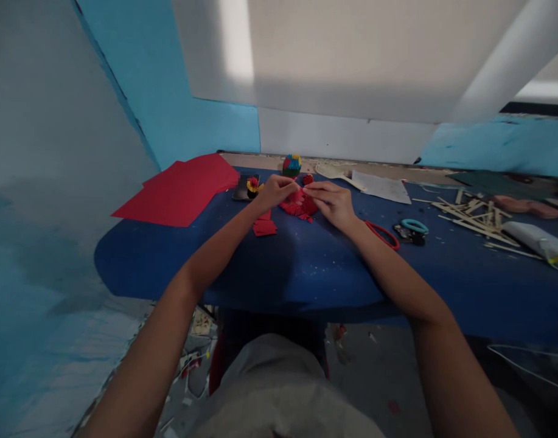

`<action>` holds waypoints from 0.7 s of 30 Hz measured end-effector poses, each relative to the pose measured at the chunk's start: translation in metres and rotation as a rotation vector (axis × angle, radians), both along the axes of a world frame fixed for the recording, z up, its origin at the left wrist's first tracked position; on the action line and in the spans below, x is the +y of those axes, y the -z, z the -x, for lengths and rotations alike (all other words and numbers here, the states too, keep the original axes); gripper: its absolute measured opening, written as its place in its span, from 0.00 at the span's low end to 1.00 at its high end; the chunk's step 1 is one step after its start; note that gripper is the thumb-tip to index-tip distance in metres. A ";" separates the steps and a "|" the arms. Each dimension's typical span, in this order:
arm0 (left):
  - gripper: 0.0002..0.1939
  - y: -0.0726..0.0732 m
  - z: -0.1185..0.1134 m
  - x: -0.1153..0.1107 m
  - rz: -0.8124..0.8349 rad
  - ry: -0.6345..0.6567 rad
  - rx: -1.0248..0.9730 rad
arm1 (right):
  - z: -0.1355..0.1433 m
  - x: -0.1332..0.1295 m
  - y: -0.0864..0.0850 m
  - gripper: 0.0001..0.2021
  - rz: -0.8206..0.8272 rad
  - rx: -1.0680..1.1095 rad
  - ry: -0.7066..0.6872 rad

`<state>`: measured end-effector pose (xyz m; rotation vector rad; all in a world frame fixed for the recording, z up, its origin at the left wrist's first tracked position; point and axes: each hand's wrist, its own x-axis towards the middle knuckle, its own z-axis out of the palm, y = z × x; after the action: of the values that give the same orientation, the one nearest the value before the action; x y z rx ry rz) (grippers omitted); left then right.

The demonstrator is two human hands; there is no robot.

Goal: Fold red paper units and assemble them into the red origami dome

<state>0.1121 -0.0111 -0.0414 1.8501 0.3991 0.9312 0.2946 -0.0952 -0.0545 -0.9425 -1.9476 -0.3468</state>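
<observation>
- A small red paper piece (300,196) sits between both hands, near the far edge of the blue worktop (306,267).
- The left hand (275,191) pinches it from the left side.
- The right hand (332,201) pinches it from the right side.
- More red paper bits (265,226) lie just under the left hand.
- Big red sheets (182,188) lie far left.
- Scissors (413,230) lie to the right.
</observation>
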 end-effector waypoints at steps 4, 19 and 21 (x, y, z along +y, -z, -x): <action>0.13 0.000 0.002 -0.001 -0.100 -0.067 0.040 | 0.002 -0.001 -0.001 0.12 0.049 0.001 -0.016; 0.09 0.002 0.002 -0.001 -0.408 0.066 0.318 | -0.001 -0.003 -0.009 0.07 0.297 -0.074 -0.052; 0.10 0.003 0.002 -0.001 -0.366 0.138 0.374 | -0.001 -0.006 -0.011 0.08 0.289 -0.149 -0.038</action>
<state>0.1102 -0.0116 -0.0447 2.3670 0.3359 0.5878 0.2958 -0.1007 -0.0434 -1.0866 -2.1891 -0.1167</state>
